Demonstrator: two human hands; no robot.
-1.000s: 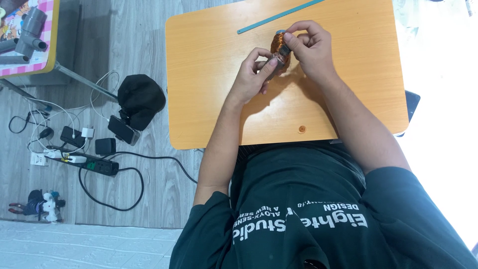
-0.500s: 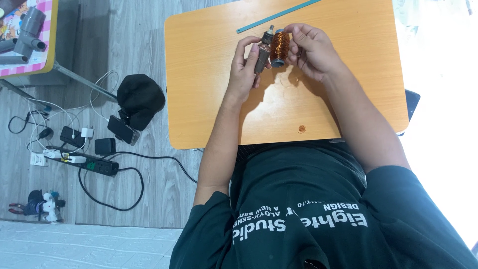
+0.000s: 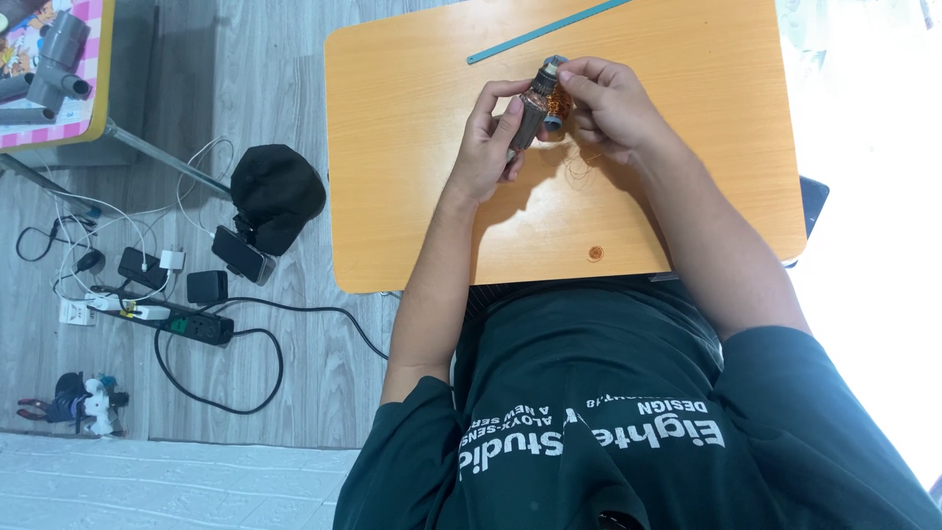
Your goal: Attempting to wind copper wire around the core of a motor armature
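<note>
Both my hands hold a small motor rotor wound with copper wire, just above the orange table. My left hand grips its dark lower end from the left. My right hand pinches its upper end and the copper winding from the right. A thin loose strand of copper wire trails down onto the table under my right hand. A long teal strip, like a saw blade, lies flat near the table's far edge.
On the grey floor to the left lie a black cap, a phone, chargers and a black power strip with tangled cables. A pink-edged table with grey pipes stands at the top left. A small toy figure lies at the lower left.
The rotor has been turned in my hands, from lying across to standing more upright. My hands have shifted slightly toward the far edge of the table.
</note>
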